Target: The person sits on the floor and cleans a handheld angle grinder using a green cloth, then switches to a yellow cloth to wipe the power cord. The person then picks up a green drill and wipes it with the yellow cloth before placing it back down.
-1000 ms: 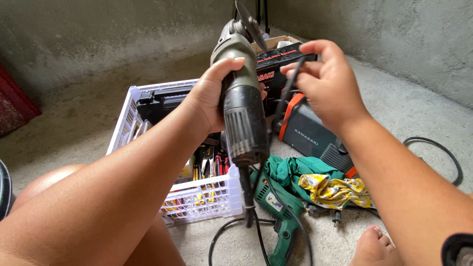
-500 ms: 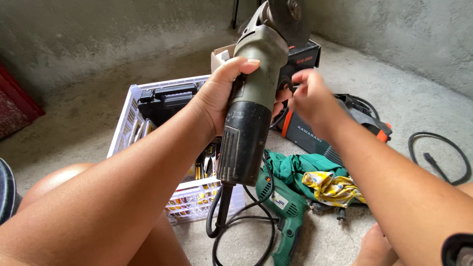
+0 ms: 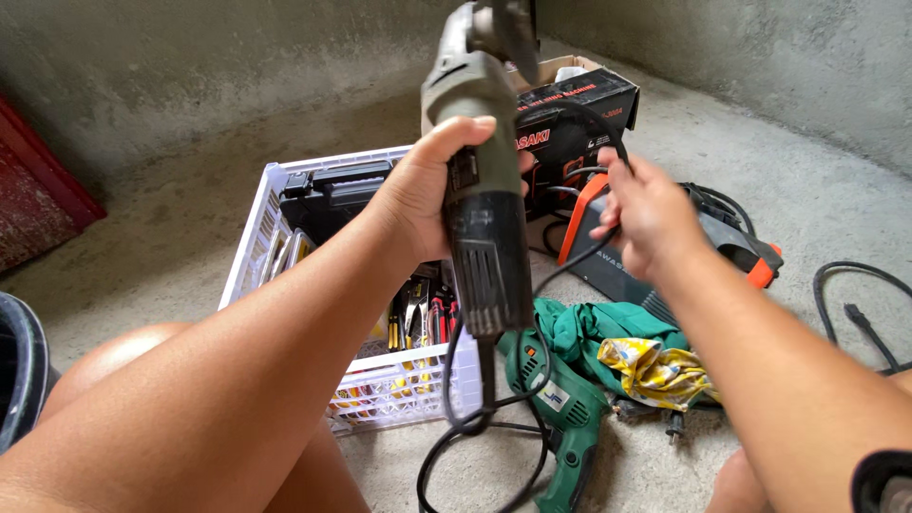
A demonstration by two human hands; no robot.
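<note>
Above the white crate (image 3: 285, 214), at centre frame: left hand (image 3: 418, 195) wrapped tight around the grey-green body of an angle grinder (image 3: 480, 190), thumb across the top, disc end pointing to 12 o'clock and black tail end to 6 o'clock. Just to 3 o'clock of the grinder: right hand (image 3: 646, 214), fingers curled and pinching the grinder's black cord (image 3: 570, 261), which loops up over the hand toward 12 o'clock and sweeps down to 7 o'clock under the tool's tail. Inside the crate: black tool case (image 3: 332, 195) at 12 o'clock, red- and yellow-handled hand tools (image 3: 418, 318) at 5 o'clock. Behind the grinder toward 1 o'clock: open black cardboard box (image 3: 579, 104). Beneath the right hand: grey and orange welding machine (image 3: 731, 242) on the concrete floor (image 3: 171, 237). Down at 6 o'clock of the grinder: green drill (image 3: 560, 408) flat on the floor, touching a heap of green cloth (image 3: 589, 332) with a yellow patterned rag (image 3: 655, 370) on it. Far off at 3 o'clock: separate black cable (image 3: 855, 313) on the floor.
</note>
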